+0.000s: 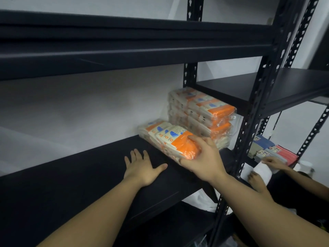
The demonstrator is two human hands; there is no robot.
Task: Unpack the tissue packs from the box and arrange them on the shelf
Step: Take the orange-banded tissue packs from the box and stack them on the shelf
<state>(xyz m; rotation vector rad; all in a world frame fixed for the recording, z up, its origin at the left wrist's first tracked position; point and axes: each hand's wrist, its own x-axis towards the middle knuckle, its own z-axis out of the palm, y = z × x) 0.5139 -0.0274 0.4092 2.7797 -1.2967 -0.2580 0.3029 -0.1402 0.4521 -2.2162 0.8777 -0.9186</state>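
One head-worn view looks forward and slightly down, close to the black shelf (89, 175), angled rightward.

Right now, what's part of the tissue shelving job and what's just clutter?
Job:
- tissue pack, held by right hand
- stacked packs
- shelf, left hand flat on it

Not job:
- folded cloths
- another person's hands

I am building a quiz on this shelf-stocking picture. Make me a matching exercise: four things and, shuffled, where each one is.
Things
1. left hand
2. right hand
3. tall stack of orange-and-cream tissue packs
4. folded blue and red cloths

Places
A. against the black upright post
B. flat on the black metal shelf board
C. on the neighbouring rack
D. gripping the low orange-and-cream tissue pack

Pairs: 1-B, 2-D, 3-A, 4-C
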